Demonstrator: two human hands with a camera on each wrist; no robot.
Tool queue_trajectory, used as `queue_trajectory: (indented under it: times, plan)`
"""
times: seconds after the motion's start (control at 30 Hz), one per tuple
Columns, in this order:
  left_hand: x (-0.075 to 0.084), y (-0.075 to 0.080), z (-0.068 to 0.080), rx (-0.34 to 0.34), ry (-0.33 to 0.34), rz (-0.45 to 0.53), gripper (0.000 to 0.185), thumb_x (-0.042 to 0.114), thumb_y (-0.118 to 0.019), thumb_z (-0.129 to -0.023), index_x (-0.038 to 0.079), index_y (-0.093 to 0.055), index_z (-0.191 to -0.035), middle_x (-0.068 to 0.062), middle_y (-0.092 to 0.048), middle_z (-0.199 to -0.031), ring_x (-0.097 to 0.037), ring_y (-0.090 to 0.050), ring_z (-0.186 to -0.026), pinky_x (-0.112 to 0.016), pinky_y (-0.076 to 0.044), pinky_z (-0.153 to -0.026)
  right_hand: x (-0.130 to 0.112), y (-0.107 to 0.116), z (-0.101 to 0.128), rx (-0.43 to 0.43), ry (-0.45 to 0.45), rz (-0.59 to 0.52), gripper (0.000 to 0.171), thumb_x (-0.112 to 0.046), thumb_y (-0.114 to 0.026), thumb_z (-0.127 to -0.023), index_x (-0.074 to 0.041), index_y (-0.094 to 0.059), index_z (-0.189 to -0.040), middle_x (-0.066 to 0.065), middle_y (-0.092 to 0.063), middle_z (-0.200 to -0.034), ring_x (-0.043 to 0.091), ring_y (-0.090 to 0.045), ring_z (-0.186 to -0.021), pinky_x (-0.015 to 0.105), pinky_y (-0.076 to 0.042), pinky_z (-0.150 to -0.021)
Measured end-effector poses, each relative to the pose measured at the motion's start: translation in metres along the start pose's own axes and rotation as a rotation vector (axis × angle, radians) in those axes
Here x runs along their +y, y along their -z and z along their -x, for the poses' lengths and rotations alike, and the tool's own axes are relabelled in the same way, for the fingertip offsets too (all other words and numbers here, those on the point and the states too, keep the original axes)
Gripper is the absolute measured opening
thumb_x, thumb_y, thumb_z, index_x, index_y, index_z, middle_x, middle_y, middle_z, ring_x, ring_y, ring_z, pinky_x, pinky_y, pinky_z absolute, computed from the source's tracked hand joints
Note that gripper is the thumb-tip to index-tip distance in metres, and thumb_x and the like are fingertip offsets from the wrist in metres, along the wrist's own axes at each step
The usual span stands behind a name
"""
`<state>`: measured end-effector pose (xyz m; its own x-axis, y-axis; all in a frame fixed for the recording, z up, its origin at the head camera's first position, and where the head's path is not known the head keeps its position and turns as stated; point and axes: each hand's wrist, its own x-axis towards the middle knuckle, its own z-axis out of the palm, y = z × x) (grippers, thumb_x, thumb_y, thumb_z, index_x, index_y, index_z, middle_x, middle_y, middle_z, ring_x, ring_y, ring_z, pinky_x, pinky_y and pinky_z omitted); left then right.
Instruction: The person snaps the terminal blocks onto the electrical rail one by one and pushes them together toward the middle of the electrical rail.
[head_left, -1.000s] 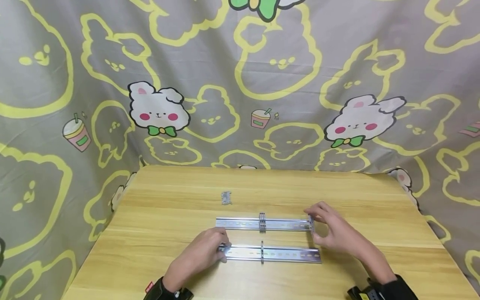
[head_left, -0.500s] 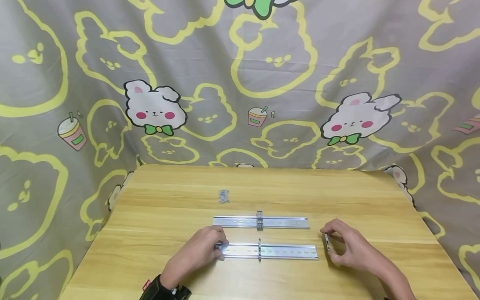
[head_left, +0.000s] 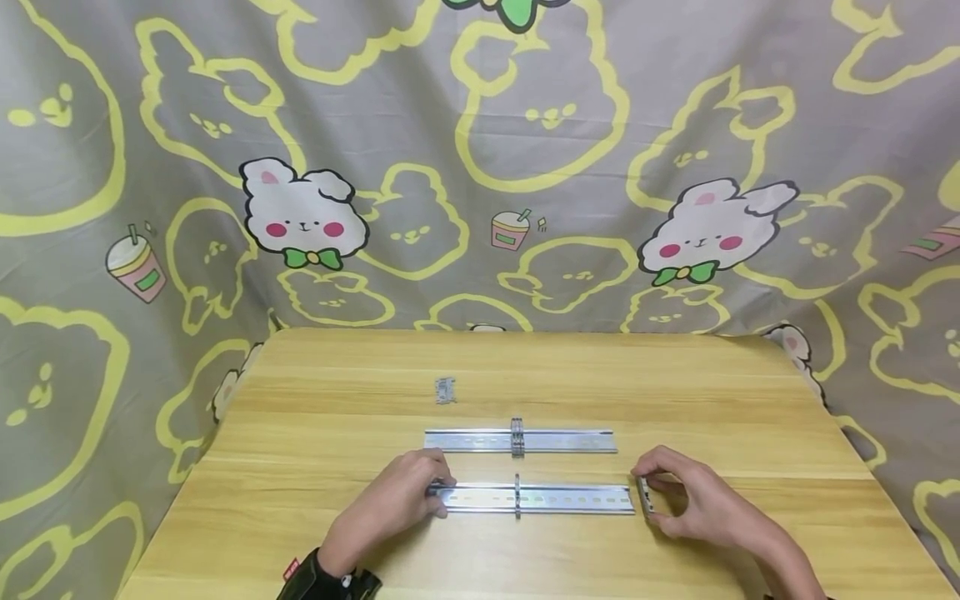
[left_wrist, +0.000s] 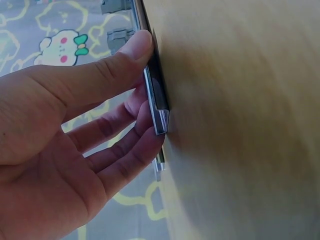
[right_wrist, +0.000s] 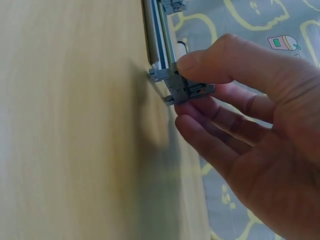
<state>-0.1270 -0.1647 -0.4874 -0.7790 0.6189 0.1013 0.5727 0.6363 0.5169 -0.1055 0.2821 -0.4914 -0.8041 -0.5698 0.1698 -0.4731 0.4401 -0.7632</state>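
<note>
Two slotted metal DIN rails lie parallel on the table. My left hand [head_left: 397,496] pinches the left end of the near rail [head_left: 573,498]; the left wrist view shows thumb and fingers on either side of that rail end [left_wrist: 159,117]. A single thin grey clip [head_left: 517,497] sits across the middle of this rail. At its right end, my right hand [head_left: 701,500] pinches another grey plastic DIN-rail clip [right_wrist: 177,86] between thumb and fingers, held upright across the rail's line. Whether clip and rail touch, I cannot tell. The far rail [head_left: 570,442] carries a small stack of clips [head_left: 517,437].
A loose grey clip [head_left: 446,390] lies flat behind the far rail. The wooden table [head_left: 337,367] ends at a patterned grey curtain [head_left: 420,108] at the back and sides.
My right hand has carried the clip from the far rail's right end out to the right, then toward the near rail's right end. My left hand keeps its hold on the near rail.
</note>
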Motion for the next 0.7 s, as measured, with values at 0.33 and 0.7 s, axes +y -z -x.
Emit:
queue_trajectory:
  times: [0.33,0.7]
  plan:
    - [0.0017,0.0013,0.0001,0.0,-0.007,-0.018,0.027,0.013,-0.092,-0.071,0.005,-0.08,-0.094,0.003,-0.068,-0.089,-0.007,-0.062,-0.078,-0.023,-0.054,-0.072,0.0017,-0.0061,-0.0033,0.004,0.026,-0.075,0.053,0.009,-0.086,-0.072,-0.005,-0.062,-0.118,0.012,-0.063,-0.117,0.021,-0.065,-0.112,0.032,-0.054,-0.096]
    - [0.0025,0.0018,-0.0012,-0.012,-0.008,-0.024,0.026,0.012,-0.092,-0.071,0.005,-0.081,-0.094,0.002,-0.068,-0.088,-0.007,-0.06,-0.078,-0.022,-0.053,-0.07,0.0013,-0.0057,-0.004,-0.014,0.006,-0.141,0.051,0.009,-0.084,-0.075,-0.003,-0.061,-0.12,0.015,-0.061,-0.119,0.021,-0.065,-0.114,0.032,-0.053,-0.097]
